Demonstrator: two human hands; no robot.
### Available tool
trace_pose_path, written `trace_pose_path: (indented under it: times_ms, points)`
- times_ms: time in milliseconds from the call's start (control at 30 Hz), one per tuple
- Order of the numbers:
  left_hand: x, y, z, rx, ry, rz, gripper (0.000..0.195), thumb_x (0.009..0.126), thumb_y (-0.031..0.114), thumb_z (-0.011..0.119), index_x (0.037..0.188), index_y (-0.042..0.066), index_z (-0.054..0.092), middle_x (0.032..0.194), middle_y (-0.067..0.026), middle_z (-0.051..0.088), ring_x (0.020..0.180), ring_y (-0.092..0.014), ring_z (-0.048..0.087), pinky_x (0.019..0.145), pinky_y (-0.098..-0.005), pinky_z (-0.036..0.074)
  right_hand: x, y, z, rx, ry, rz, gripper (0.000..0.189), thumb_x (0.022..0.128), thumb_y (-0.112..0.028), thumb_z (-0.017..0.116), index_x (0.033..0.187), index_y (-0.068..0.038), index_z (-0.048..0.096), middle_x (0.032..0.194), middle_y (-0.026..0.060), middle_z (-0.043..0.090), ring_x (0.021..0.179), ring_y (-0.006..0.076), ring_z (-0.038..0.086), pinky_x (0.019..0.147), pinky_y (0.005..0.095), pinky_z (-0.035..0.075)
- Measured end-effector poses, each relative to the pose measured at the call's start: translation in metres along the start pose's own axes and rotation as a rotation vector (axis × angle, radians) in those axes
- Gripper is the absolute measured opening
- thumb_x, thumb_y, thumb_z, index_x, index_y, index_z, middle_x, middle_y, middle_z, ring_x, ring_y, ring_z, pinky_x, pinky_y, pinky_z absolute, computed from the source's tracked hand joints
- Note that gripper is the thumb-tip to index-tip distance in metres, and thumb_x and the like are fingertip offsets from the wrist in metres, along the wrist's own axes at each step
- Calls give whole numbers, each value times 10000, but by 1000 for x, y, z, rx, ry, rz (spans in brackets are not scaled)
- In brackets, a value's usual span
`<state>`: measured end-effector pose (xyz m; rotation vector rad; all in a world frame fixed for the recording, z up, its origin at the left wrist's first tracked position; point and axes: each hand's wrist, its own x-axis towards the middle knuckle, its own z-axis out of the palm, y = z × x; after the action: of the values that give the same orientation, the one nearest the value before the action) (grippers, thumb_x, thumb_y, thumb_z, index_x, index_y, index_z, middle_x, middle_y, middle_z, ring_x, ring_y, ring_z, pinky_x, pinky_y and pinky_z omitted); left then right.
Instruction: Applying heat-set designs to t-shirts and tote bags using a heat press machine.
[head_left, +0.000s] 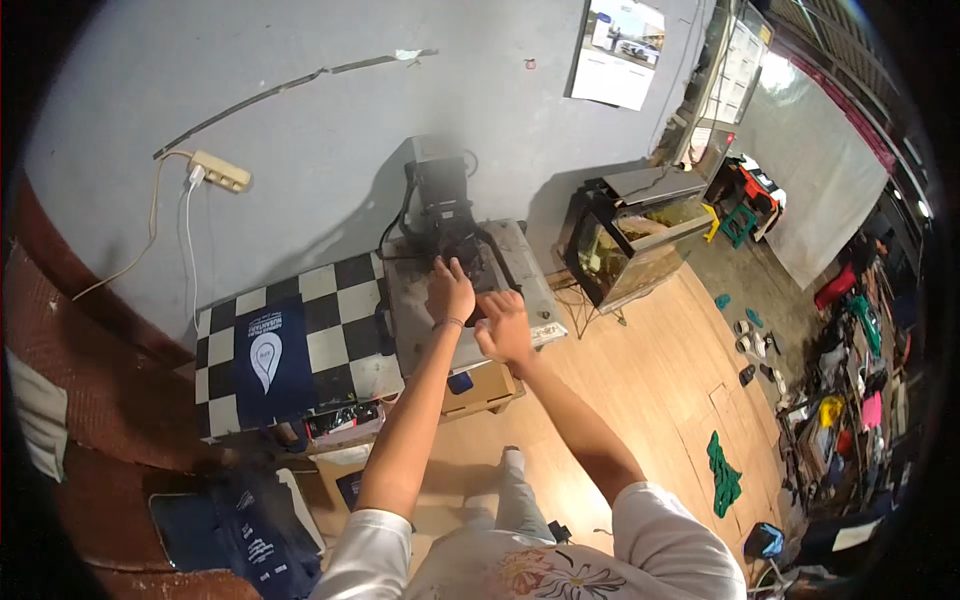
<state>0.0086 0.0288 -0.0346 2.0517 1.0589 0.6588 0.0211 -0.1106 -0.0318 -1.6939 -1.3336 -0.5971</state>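
A dark press-like machine (442, 195) stands against the wall on a grey metal base (420, 330). Over the front of this base my left hand (451, 291) reaches out, its fingers pointing at the machine's dark lower part; whether it touches anything is unclear. My right hand (504, 322) is beside it, fingers bent near a dark edge of the machine; what lies under them is hidden. To the left, a navy printed cloth (274, 364) lies flat on a black-and-white checkered tabletop (322, 292).
A cardboard box (480, 386) sits below the machine's front. An aquarium (637, 240) stands to the right. More navy printed cloth (262, 532) lies at the lower left. A green cloth (722, 474) is on the floor, and a power strip (220, 171) hangs on the wall.
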Motion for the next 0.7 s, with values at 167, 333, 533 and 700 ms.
trace_pose_path:
  times_ms: [167,333,533,700]
  points:
    - [-7,8,-6,83,10,17,515,1020,340,468,1426,24,451,1337,-231,594,1151,-428,622,941,-547,515,31,16,-27,-117,226,261,271,863,-177,620,1052,12,576,1030,205,597,994,413,567,903,512,431]
    - [-11,13,-10,45,4,-34,528,1000,326,491,1422,11,451,1361,-231,589,1198,-419,605,958,-550,504,62,43,6,-302,-129,914,562,943,-411,593,1286,15,461,1256,254,564,1200,455,537,1007,549,423]
    - [-15,15,-11,38,24,-48,508,979,319,511,1379,8,481,1328,-231,609,1171,-419,618,956,-538,507,53,53,17,-225,-238,911,546,951,-475,567,1195,4,471,1180,296,633,1114,480,624,937,574,500]
    - [-14,11,-7,16,28,-52,487,969,307,518,1356,12,496,1312,-229,611,1162,-416,618,941,-536,509,55,49,13,-230,-293,931,517,934,-446,593,1149,7,468,1037,303,690,983,493,677,860,577,535]
